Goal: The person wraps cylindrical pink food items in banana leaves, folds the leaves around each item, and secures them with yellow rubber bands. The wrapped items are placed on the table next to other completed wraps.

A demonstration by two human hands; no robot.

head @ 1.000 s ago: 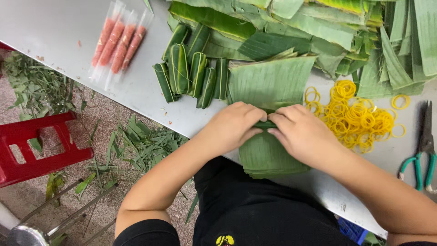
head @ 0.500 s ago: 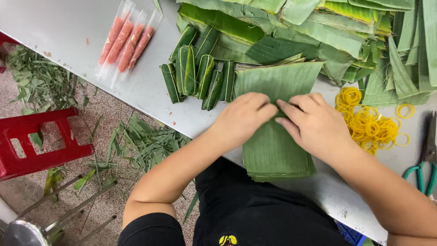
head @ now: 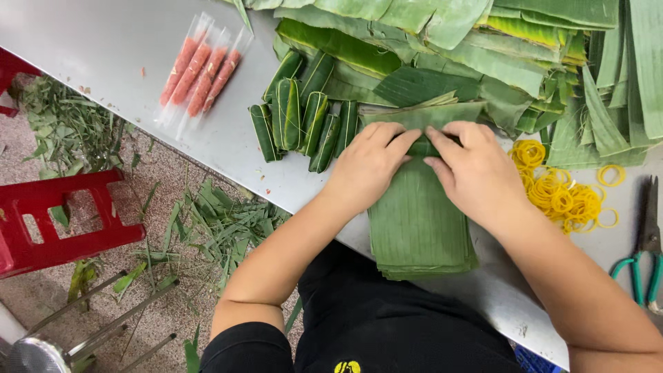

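Already, several green wrapped rolls (head: 304,117) lay finished by the table's (head: 90,55) far edge. Both hands, left hand (head: 369,166) and right hand (head: 476,173), pressed bent fingers on the leaf stack (head: 418,221) near the front edge, folding one leaf. Unwrapped sausages (head: 200,69) waited.

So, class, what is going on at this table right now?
A person is working with both bare hands on a stack of cut banana leaves at the edge of a metal table. The left hand and right hand press and fold the top leaf near its far end. Finished green leaf rolls lie to the left, beside wrapped pink sausages. Yellow rubber bands and green-handled scissors sit to the right.
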